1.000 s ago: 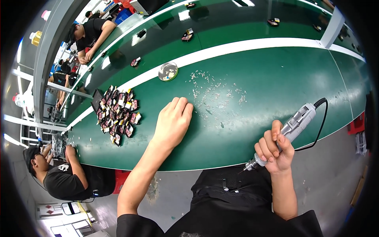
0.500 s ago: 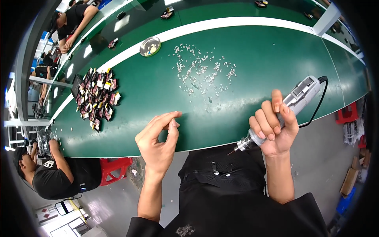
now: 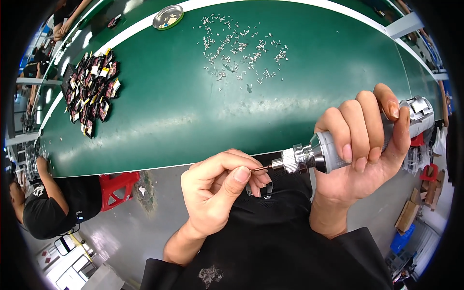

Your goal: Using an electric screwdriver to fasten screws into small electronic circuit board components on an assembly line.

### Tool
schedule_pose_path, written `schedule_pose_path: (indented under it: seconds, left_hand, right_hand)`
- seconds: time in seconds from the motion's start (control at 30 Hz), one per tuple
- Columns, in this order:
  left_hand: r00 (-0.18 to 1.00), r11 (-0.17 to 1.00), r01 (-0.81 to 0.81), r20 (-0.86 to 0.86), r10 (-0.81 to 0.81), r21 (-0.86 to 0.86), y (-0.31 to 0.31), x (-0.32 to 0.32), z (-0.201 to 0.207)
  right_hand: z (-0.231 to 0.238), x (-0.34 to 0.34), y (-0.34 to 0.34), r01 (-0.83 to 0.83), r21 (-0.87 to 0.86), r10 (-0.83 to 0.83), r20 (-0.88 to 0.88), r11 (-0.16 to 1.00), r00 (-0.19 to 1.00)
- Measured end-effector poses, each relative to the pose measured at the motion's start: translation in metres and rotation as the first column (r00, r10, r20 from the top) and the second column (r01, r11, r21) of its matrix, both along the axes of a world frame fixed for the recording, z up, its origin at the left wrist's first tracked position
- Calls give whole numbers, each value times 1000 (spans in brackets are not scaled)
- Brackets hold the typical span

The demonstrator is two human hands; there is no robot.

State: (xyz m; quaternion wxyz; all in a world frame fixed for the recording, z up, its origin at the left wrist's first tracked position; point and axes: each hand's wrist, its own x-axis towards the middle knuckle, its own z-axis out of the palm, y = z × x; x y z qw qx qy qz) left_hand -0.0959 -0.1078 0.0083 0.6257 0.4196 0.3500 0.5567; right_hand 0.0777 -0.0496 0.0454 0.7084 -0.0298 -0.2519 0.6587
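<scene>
My right hand [image 3: 362,150] is wrapped round a grey electric screwdriver [image 3: 333,152] with a silver knurled chuck [image 3: 294,159]. The tool lies nearly level, its thin dark bit [image 3: 261,168] pointing left. My left hand [image 3: 212,188] is closed in a pinch, and the bit's tip meets its thumb and forefinger. Whatever those fingertips hold is too small or hidden to name. Both hands are in front of my body, by the near edge of the green table [image 3: 159,140]. Many tiny pale pieces [image 3: 241,48] are scattered over the tabletop beyond them.
A pile of small black parts with yellow and white bits [image 3: 92,87] sits at the left. Behind it stands a round metal dish [image 3: 168,18] holding small pieces. A red stool [image 3: 116,188] and a seated co-worker [image 3: 53,203] are at the lower left.
My hands have come together: the screwdriver has been raised and turned nearly level, and its bit now reaches my left fingertips. The view has shifted, so the table appears higher.
</scene>
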Motion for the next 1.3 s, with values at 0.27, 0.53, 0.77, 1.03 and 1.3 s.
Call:
schedule_pose_path:
  seconds: [0.27,0.53,0.77,1.03,1.3]
  left_hand:
    - [1000,1000,-19,-9,19,-3,-1,1,-1]
    - [955,995,-70,-285,86,67,7,10,-11]
    - [767,920,-9,-588,258,392,45,-17,-8]
    - [-195,775,-42,-766,612,630,236,-189,26]
    - [-479,894,-129,-817,322,428,372,-295,-28]
  right_hand:
    - [-3,-4,-2,31,15,-32,30,999,999]
    - [-15,1,2,66,-24,-64,80,998,995]
    - [-21,-4,14,146,-209,-145,19,967,989]
    - [-50,-4,5,175,-432,-187,15,885,982]
    - [-59,-2,2,150,-410,-138,59,900,989]
